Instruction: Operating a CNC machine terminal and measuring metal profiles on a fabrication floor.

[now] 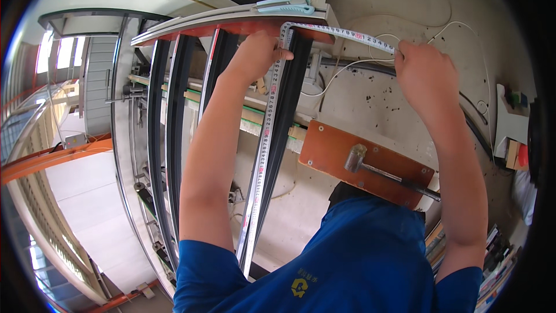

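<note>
Two hands engaged on tape measure [324, 29]: left hand [258, 52] pinning tape bend against dark rail [284, 116], fingers pressed together; right hand [423, 72] pinching free end, pulled taut. Tape laid; reading seemingly pending. Hammer [370, 165] left untouched on board [365, 162].

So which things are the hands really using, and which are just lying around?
In use:
- measuring tape, pressed down by the left hand and pulled by the right hand
- black frame bar under the tape

Lying about:
- hammer on the brown board
- pale blue cutter on the top edge
- white cable on the floor
</note>
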Demonstrator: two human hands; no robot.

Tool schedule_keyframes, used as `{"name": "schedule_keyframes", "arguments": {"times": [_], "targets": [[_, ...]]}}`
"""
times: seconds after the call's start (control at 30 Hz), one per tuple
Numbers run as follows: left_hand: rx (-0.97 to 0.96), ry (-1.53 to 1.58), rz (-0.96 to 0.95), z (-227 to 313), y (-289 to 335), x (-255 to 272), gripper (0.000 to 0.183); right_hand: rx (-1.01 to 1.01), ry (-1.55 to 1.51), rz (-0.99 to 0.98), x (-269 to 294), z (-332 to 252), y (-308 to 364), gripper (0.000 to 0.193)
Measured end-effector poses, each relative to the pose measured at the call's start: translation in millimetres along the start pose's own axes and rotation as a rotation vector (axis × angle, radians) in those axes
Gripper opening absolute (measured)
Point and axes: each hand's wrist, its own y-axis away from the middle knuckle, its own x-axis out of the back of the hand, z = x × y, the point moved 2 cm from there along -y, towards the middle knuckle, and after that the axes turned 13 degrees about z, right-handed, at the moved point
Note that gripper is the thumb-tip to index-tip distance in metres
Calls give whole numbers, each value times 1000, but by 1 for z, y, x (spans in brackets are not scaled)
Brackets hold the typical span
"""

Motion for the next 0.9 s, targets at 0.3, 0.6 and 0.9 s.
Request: {"name": "schedule_keyframes", "arguments": {"times": [0.3,0.6,0.9], "targets": [[-45,-59,97,8,11,7,43,39,-19,42,0,-2,5,16],[-95,-114,171,15,13,8,38,37,-41,-2,7,5,-1,20],[39,-5,289,95,74,25,15,413,-242,20,32,-28,1,24]]}}
